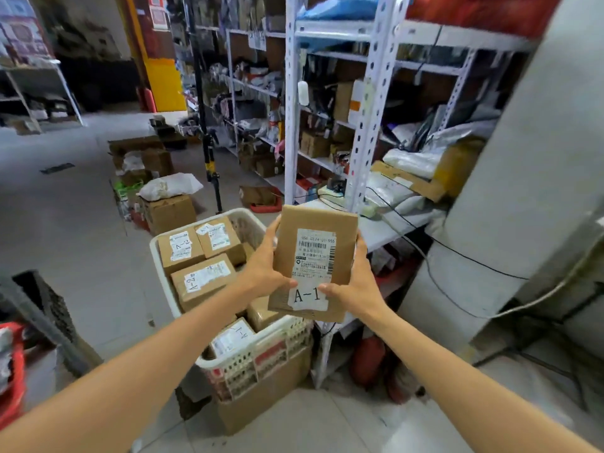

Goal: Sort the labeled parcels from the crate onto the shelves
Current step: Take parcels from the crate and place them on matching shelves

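Observation:
A flat brown parcel with a shipping label and a white tag reading A-1 is held up in front of me. My left hand grips its left edge and my right hand grips its right edge, thumbs on the tag. Below it stands a white plastic crate holding several brown parcels, two marked A-2 and one marked A-1. White metal shelves rise just behind and to the right of the held parcel.
The crate rests on a cardboard box. More boxes and a white bag lie on the floor behind. A black tripod pole stands near the shelves. A grey pillar with cables is at the right; a red bin sits left.

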